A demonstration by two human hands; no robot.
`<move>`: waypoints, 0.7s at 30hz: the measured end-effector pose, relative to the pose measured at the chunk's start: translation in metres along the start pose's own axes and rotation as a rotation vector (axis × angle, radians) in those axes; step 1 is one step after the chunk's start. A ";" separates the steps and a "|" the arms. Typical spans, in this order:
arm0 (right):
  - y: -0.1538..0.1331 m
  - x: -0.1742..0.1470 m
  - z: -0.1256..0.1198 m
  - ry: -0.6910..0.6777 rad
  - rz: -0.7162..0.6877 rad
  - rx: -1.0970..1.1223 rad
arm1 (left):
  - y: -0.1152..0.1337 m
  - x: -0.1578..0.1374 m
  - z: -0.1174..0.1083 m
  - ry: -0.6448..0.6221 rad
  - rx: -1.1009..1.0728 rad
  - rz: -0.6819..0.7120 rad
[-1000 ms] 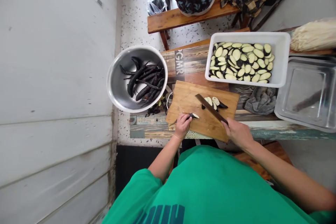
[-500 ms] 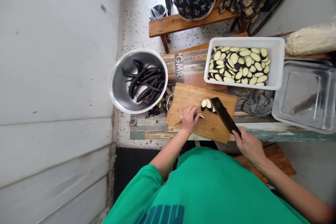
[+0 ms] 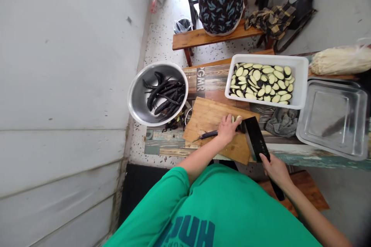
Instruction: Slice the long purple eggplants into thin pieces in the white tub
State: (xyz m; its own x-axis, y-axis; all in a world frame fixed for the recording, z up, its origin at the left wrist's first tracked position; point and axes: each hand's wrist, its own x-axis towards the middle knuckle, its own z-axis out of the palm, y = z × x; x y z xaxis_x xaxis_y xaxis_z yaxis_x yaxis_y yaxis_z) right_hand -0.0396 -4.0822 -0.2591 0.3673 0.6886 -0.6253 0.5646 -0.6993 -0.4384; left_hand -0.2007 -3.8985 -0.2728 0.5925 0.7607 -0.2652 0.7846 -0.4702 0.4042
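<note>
Moving off the slender dark-purple eggplant piece (image 3: 208,134), now lying to its left, the left hand (image 3: 227,128) is covering pale oval slices (image 3: 238,119), grip unclear. Rightward, the right hand (image 3: 276,169) is grasping a broad black cleaver (image 3: 256,139).

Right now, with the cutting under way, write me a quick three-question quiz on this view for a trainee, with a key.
1. Which hand is gripping the cleaver?

2. True or false: the white tub is filled with whole, uncut eggplants.

3. The stemmed eggplant piece near the left hand lies on: A) the grey cloth; B) the cutting board; C) the wooden bench.

Key: 1. The right hand. 2. False; it contains cut eggplant slices. 3. B.
</note>
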 end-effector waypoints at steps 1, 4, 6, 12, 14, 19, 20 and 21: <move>-0.002 0.001 0.001 -0.024 -0.004 0.023 | 0.002 0.001 0.001 -0.008 -0.008 -0.001; -0.008 0.003 0.004 -0.105 -0.009 0.085 | 0.005 0.004 0.001 -0.001 -0.066 -0.062; -0.014 0.004 0.002 -0.135 -0.026 0.111 | 0.004 0.005 0.001 0.029 -0.137 -0.093; -0.057 0.001 -0.015 -0.109 -0.136 0.015 | -0.026 0.006 -0.011 0.274 -0.391 -0.092; -0.076 -0.001 -0.019 -0.111 -0.173 0.004 | -0.042 0.000 -0.023 0.352 -0.425 -0.081; -0.110 0.000 -0.014 -0.074 -0.308 0.001 | -0.097 -0.031 -0.044 0.516 -0.412 -0.162; -0.114 0.001 -0.011 -0.075 -0.324 0.002 | -0.108 -0.037 -0.045 0.533 -0.429 -0.221; -0.117 0.002 -0.007 -0.081 -0.333 0.009 | -0.118 -0.041 -0.044 0.544 -0.456 -0.280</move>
State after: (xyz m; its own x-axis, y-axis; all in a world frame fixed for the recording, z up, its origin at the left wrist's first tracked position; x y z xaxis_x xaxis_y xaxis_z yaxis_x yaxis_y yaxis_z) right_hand -0.0997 -3.9975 -0.2041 0.1036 0.8619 -0.4963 0.6370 -0.4407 -0.6324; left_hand -0.3260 -3.8544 -0.2711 0.1160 0.9932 0.0101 0.6690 -0.0857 0.7383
